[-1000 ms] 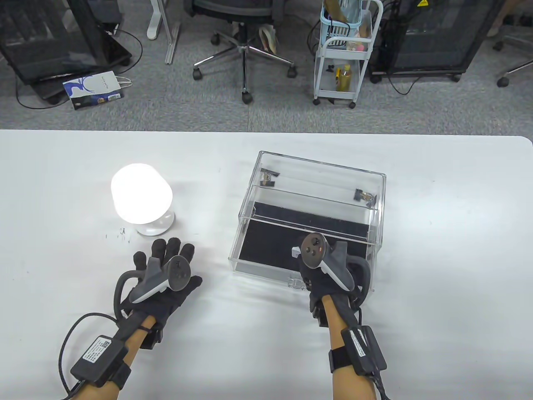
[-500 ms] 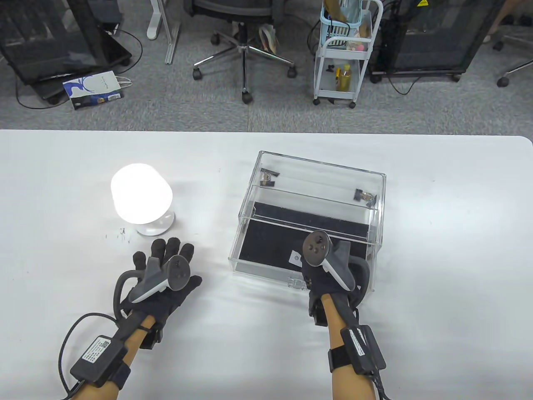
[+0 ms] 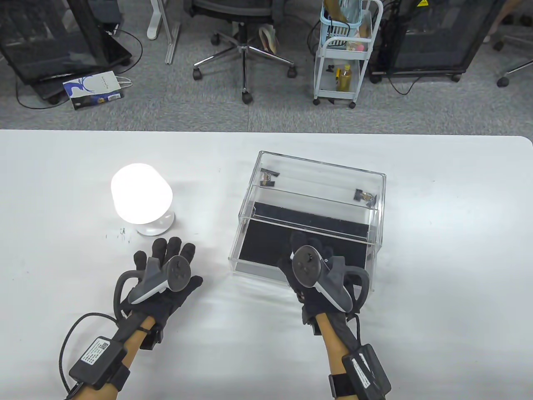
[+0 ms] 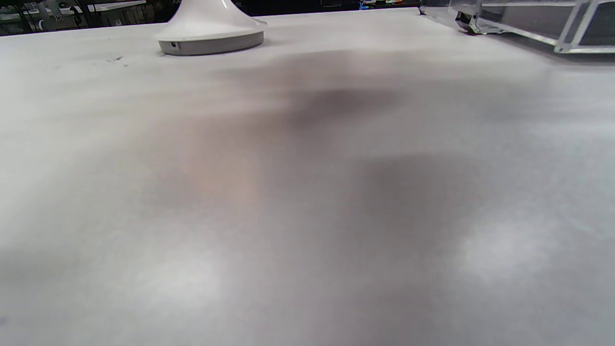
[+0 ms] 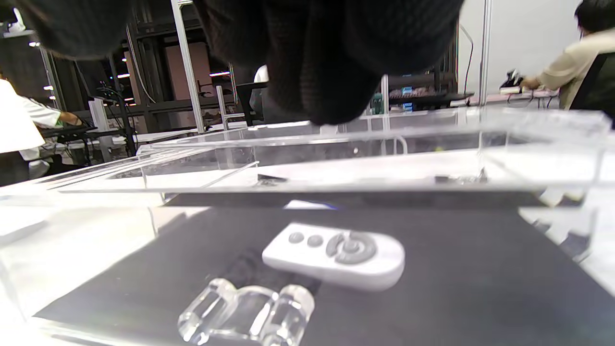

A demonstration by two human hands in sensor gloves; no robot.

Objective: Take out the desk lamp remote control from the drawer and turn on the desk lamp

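Now the right hand [image 3: 310, 273] sits lower and further left than half a second ago, fingers reaching forward over the front of the open drawer [image 3: 266, 250] of the clear acrylic box [image 3: 320, 175]. The white remote control, which showed just left of that hand's tracker in the two earlier table views, is hidden under the hand and tracker in the table view. Right wrist view shows it: remote control [image 5: 336, 254] lies flat on the black drawer liner, buttons up, just behind the clear drawer knob [image 5: 247, 312]. Gloved fingers [image 5: 317, 62] hang above it, apart from it, holding nothing; the hand reads as released, though the fingertips are cut off by the top edge.

Left hand [image 3: 166, 271] is unchanged: flat on the white bench [image 3: 437, 291], palm down, fingers spread, grasping nothing, just in front of the desk lamp [image 3: 141, 198]. Lamp is lit, same as in both earlier frames, its shade blown out to white.

Left wrist view is mostly blurred bench surface; only the lamp base [image 4: 211, 33] and a corner of the box [image 4: 528, 24] are readable, both cut off at the top edge, and no fingers show.
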